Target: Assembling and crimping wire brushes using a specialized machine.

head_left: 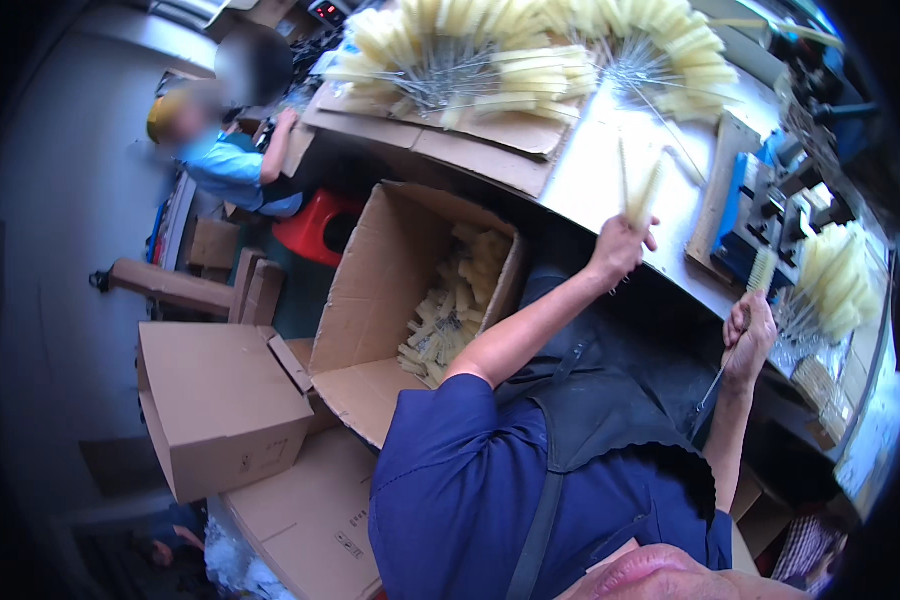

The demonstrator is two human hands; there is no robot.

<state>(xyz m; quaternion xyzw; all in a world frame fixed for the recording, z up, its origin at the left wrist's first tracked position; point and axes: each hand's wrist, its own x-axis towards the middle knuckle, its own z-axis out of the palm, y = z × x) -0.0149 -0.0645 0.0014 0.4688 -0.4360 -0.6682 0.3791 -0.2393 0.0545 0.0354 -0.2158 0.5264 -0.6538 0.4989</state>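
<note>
My left hand (622,250) is closed around pale yellow tube brushes (650,188) over the table's front edge, their bristle heads pointing up and away from me. Closer to the right side, my right hand (750,330) grips another tube brush (763,268) upright. Its bristles rise above my fingers and its wire handle hangs below my fist. Just beyond that brush stands a blue and dark metal machine (755,215), fixed on the table. A bunch of similar brushes (835,285) lies to the right of my right hand.
Large fanned piles of brushes (470,65) cover the table's far side on cardboard (490,140). An open carton (360,290) holding more brushes stands at my left. Closed boxes (225,390) and a red stool (320,228) are farther left, near a seated co-worker (225,160).
</note>
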